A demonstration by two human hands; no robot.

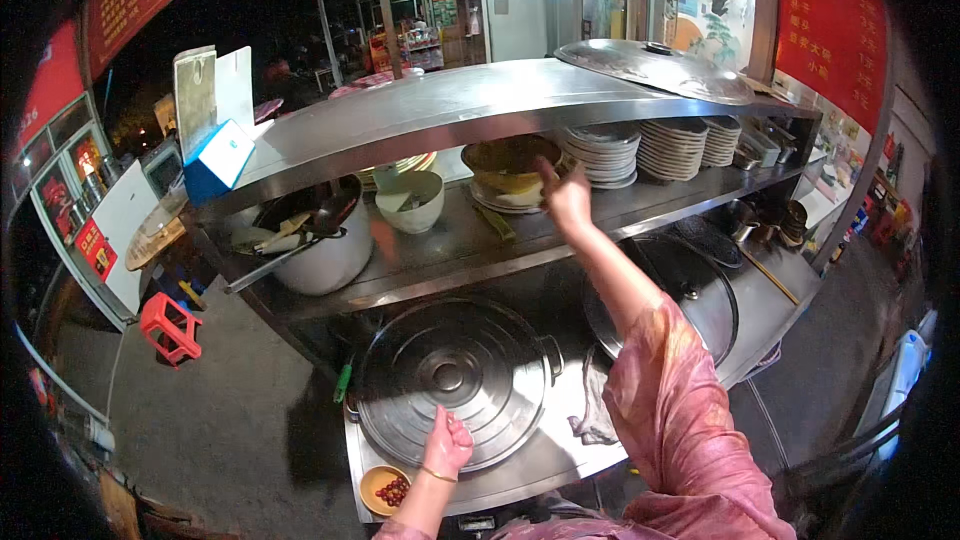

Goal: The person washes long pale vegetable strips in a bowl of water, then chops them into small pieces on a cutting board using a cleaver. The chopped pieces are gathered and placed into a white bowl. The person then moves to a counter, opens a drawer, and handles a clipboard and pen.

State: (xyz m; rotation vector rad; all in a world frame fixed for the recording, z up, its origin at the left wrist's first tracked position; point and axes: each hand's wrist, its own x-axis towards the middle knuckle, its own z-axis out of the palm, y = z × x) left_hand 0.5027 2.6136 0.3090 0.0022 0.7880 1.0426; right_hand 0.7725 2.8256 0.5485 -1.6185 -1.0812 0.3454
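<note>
My right hand [566, 196] reaches over the middle steel shelf, beside a dark-rimmed bowl [511, 157] set on plates and in front of a stack of white plates [602, 157]. Whether its fingers touch the bowl or hold anything is unclear. Above the near edge of a large round metal lid [453, 379] is my left hand [448, 441], fingers curled, with nothing visible in it. Close by on the left, a small yellow bowl [384, 490] contains dark red fruits. On the shelf, a pale green bowl [411, 202] with a utensil stands left of the dark-rimmed bowl.
A large white pot [330, 262] with utensils stands at the shelf's left. More plate stacks [673, 150] are to the right. A domed metal lid [655, 71] rests on the top shelf. A cloth [595, 405] and a glass lid [701, 304] lie at lower right. A red stool [171, 328] stands left.
</note>
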